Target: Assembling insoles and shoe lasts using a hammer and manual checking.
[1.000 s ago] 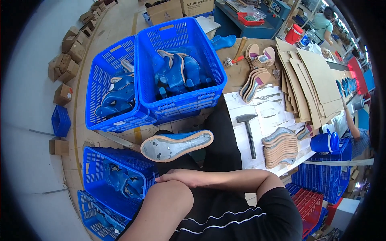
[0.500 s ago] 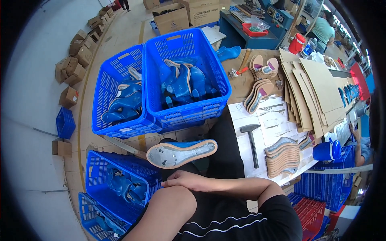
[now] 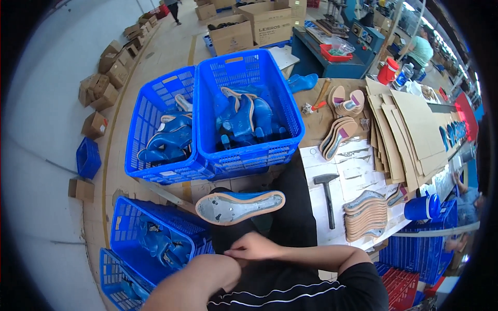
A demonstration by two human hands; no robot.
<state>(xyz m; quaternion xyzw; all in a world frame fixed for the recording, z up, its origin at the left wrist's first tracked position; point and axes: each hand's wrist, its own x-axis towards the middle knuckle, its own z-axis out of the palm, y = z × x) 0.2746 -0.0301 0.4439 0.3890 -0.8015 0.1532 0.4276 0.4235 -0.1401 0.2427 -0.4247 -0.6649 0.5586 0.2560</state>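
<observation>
Using the dark hammer (image 3: 329, 205) as reference: lies flat on white paper (image 3: 341, 192) spread over the bench (image 3: 313, 127), head at the far end, handle toward the body.

Got one blue shoe (image 3: 239, 207) left of the hammer, well apart from it, upturned, with grey sole up and pale tan edge. Sits over the left leg; can't tell about contact with the leg.

Got the right hand (image 3: 253, 245) left of the hammer and nearer the body, close to the shoe but apart from it. Has fingers (image 3: 232, 253) curled narrow at the bent left arm (image 3: 192, 282), apparently touching it; can't tell about anything inside the grip. Can't tell about the left hand either, out of view.

Have a stack of wavy insoles (image 3: 365, 220) just right of the hammer. See a near bunch of insoles (image 3: 337, 137) and a far bunch of insoles (image 3: 346, 103) beyond it. Also see cardboard sheets (image 3: 412, 135) right of and beyond the hammer, plus a blue jug (image 3: 423, 208) well to its right.

Left of and beyond the hammer, find a first crate (image 3: 249, 158) and second crate (image 3: 179, 176), both blue, side by side, holding more blue shoes (image 3: 239, 122). Farther left of the hammer, nearer the body, find a third crate (image 3: 171, 212), also blue, tilted, loaded likewise.
</observation>
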